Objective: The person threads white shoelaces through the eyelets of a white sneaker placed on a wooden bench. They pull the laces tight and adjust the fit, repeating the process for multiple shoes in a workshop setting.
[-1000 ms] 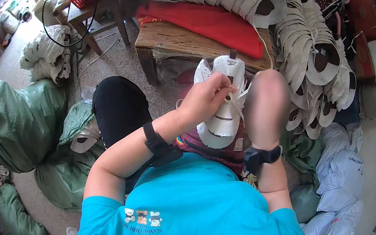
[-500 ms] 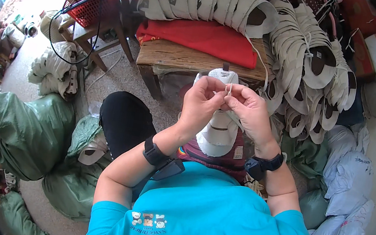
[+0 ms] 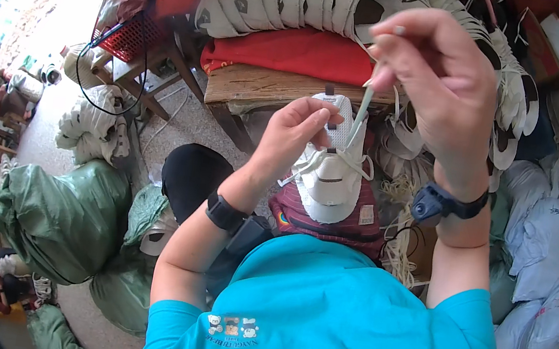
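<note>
A white shoe upper (image 3: 327, 199) lies on my lap, its toe toward me and its tongue pointing away. White lace crosses its front and hangs in loops at both sides. My right hand (image 3: 442, 83) is raised above and to the right of it, thumb and fingers pinched on the shoelace (image 3: 362, 111), which runs taut down to the upper. Close to the left side of the tongue, my left hand (image 3: 298, 126) has its thumb and fingertips pressed together; what they hold, if anything, is hidden.
A wooden bench (image 3: 256, 87) ahead carries a folded red cloth (image 3: 289, 54) and rows of nested white shoe uppers (image 3: 282, 3). Loose laces (image 3: 397, 259) hang at my right. Green sacks (image 3: 63, 215) stand left, pale sacks (image 3: 544, 247) right. A red basket (image 3: 130, 43) sits back left.
My hands were together over the upper, pinching the lace. My right hand has since swung up and right, drawing the lace out, while my left stays near the tongue, slightly lower.
</note>
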Demonstrator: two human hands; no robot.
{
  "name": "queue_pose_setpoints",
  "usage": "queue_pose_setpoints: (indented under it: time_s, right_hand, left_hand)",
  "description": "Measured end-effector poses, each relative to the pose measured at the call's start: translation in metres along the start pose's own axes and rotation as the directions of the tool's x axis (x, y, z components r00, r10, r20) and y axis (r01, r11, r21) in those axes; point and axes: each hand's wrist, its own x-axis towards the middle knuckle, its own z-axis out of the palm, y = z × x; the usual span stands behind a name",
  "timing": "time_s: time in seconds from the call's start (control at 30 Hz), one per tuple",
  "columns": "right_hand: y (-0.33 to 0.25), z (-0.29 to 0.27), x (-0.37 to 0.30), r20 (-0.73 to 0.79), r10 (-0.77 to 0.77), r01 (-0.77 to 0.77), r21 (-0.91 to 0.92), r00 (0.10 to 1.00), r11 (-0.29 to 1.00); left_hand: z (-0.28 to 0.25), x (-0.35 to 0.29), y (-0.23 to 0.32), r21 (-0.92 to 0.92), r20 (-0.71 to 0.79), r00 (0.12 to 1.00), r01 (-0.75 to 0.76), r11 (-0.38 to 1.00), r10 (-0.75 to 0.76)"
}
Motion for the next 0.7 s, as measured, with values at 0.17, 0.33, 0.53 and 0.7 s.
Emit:
queue_pose_setpoints:
  time_s: [0.17,0.33,0.53,0.7]
  right_hand:
    - [0.036,-0.011,-0.01,0.037,0.174,-0.171,-0.061,0.984,0.983]
    - [0.071,-0.029,-0.047,-0.219,0.245,-0.226,0.11,0.944,0.968]
    - [0.081,-0.037,-0.063,-0.366,0.162,-0.124,0.124,0.917,0.984]
    - [0.084,-0.032,-0.08,-0.199,0.373,-0.329,0.221,0.906,0.918]
  left_hand:
    - [0.005,-0.01,-0.01,0.058,-0.061,0.997,-0.048,0.997,0.051]
    - [0.019,-0.028,-0.023,0.855,-0.008,0.93,-0.184,0.486,0.367]
    - [0.015,-0.02,-0.041,0.832,0.041,0.875,-0.298,0.468,0.483]
    - [0.041,-0.026,-0.009,0.191,-0.171,0.964,-0.17,0.967,0.203]
